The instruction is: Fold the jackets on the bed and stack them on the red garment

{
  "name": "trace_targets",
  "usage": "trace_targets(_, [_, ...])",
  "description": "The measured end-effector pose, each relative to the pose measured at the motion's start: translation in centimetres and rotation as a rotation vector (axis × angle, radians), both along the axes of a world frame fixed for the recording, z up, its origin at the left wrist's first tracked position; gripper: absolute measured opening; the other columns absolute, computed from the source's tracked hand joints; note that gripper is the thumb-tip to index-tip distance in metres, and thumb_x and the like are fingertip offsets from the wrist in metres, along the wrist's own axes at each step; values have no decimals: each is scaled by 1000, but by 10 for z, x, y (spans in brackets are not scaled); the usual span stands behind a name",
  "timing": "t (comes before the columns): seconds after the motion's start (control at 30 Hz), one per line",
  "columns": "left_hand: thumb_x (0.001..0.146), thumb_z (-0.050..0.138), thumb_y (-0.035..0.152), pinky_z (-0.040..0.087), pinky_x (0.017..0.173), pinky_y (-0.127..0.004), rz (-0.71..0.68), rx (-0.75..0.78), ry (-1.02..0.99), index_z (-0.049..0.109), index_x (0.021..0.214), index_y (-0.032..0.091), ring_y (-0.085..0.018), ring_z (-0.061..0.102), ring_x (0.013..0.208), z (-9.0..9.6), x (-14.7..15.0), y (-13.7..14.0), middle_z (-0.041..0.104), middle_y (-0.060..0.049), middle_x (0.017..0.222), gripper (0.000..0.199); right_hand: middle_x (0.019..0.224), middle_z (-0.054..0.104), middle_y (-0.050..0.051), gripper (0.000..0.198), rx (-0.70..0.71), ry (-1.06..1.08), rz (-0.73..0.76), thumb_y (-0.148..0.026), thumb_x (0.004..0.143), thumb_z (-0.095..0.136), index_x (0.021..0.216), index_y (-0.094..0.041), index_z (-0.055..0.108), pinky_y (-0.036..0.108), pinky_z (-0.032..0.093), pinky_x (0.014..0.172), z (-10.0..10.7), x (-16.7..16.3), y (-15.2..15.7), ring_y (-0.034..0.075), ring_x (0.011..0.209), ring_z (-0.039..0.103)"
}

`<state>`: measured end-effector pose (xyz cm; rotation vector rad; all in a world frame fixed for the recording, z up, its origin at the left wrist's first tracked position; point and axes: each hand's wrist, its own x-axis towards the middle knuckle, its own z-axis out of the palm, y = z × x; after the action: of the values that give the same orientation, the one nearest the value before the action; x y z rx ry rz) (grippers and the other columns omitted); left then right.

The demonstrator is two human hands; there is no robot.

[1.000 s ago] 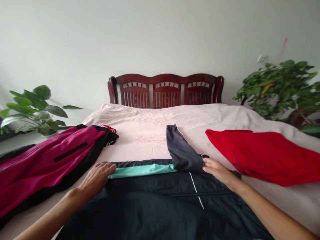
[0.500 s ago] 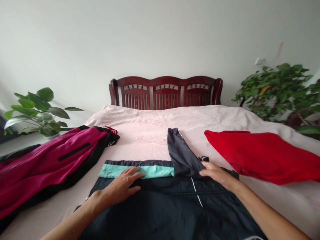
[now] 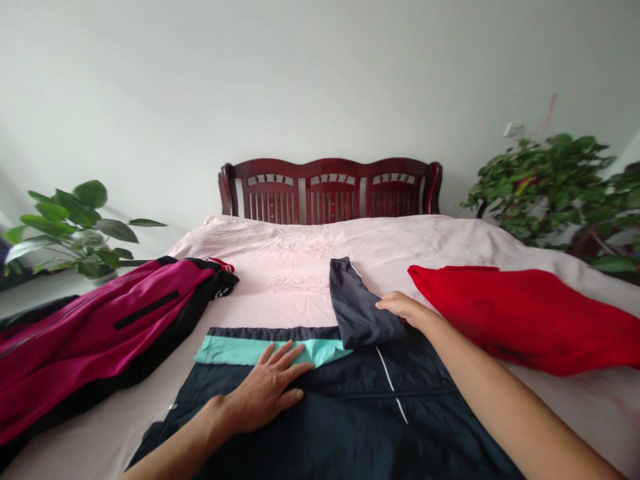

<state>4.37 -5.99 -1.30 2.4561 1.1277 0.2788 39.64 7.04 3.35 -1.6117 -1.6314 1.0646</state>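
Left hand (image 3: 273, 383): fingers spread, palm down, fingertips on the teal strip (image 3: 230, 350) of the dark jacket (image 3: 345, 427), rest of the hand on its navy cloth. Right hand (image 3: 407, 310): fingers close together, pinching the right edge of the grey sleeve (image 3: 353, 300); thumb mostly hidden. Sleeve sticks up past the jacket's far edge, narrow end toward the headboard. Thin white line (image 3: 387, 377) on the jacket just below the sleeve. Jacket lies flat on the near part of the bed (image 3: 280, 293), in the middle, between a magenta jacket (image 3: 150, 303) at left and red clothing (image 3: 525, 313) at right. Pink sheet, some wrinkles. Beyond: dark wood headboard (image 3: 330, 193) against a pale wall (image 3: 320, 80), leafy plants both sides
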Motion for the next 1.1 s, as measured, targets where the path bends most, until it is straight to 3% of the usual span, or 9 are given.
trace_targets(0.07, [95, 49, 45, 15, 120, -58, 46, -53, -118, 59, 134, 35, -33, 31, 146, 4, 1, 4, 44, -5, 155, 42, 61, 68, 3, 18, -12, 65, 28, -36, 67, 68, 73, -19, 67, 29, 49, 59, 6, -10, 2, 19, 60, 64])
trace_targets(0.17, [93, 53, 45, 34, 113, -45, 245, -202, -473, 75, 111, 25, -30, 56, 126, 7, 11, 13, 68, -10, 127, 35, 93, 76, 5, 33, -13, 243, 188, -30, 68, 63, 99, -20, 70, 31, 52, 80, 22, -20, -10, 20, 86, 69])
trace_targets(0.3, [86, 66, 40, 47, 98, -37, 494, -727, -1023, 71, 111, 19, -26, 66, 106, 11, 41, 29, 72, -11, 116, 33, 105, 75, 5, 42, -112, 483, 509, -23, 66, 65, 108, -20, 71, 36, 47, 97, 43, -21, -41, 21, 98, 68])
trace_targets(0.4, [90, 62, 42, 48, 93, -32, 432, -1183, -1265, 68, 108, 16, -20, 68, 99, 12, 67, 41, 71, -11, 113, 33, 102, 76, 3, 43, -181, 496, 559, -18, 62, 62, 103, -20, 73, 33, 47, 94, 43, -16, -61, 21, 96, 67])
trace_targets(0.5, [94, 50, 55, 51, 84, -31, 363, -1361, -1391, 66, 98, 15, -18, 70, 85, 13, 82, 52, 73, -9, 94, 43, 98, 76, 2, 45, -205, 503, 539, -16, 58, 59, 99, -19, 74, 30, 48, 88, 33, -5, -74, 20, 93, 67])
trace_targets(0.67, [92, 44, 66, 53, 63, -28, 241, -1425, -1468, 64, 107, 11, -18, 70, 68, 21, 88, 54, 75, -9, 84, 60, 85, 74, 1, 40, -245, 342, 435, -15, 54, 56, 90, -19, 75, 28, 48, 79, 15, 12, -92, 20, 86, 65])
trace_targets(0.83, [84, 65, 30, 55, 57, -28, 515, -1478, -1315, 66, 98, 10, -19, 71, 62, 15, 94, 30, 77, -9, 77, 25, 74, 71, -3, 42, -263, 85, 439, -10, 53, 55, 89, -20, 74, 26, 47, 71, 6, 2, -110, 19, 79, 64])
trace_targets(0.97, [80, 67, 24, 58, 76, -30, 551, -1169, -1479, 68, 95, 14, -20, 74, 79, 17, 84, 10, 78, -7, 85, 18, 87, 72, -2, 45, -80, 54, 641, -11, 59, 54, 99, -21, 72, 31, 49, 82, 3, -3, -113, 22, 89, 65])
trace_targets(1.1, [82, 68, 30, 49, 103, -34, 387, -770, -1616, 70, 106, 20, -24, 65, 116, 38, 61, -11, 76, -5, 109, 26, 108, 69, 4, 47, 324, -268, 489, -14, 57, 70, 104, -24, 71, 39, 44, 98, -7, 9, -105, 28, 107, 59])
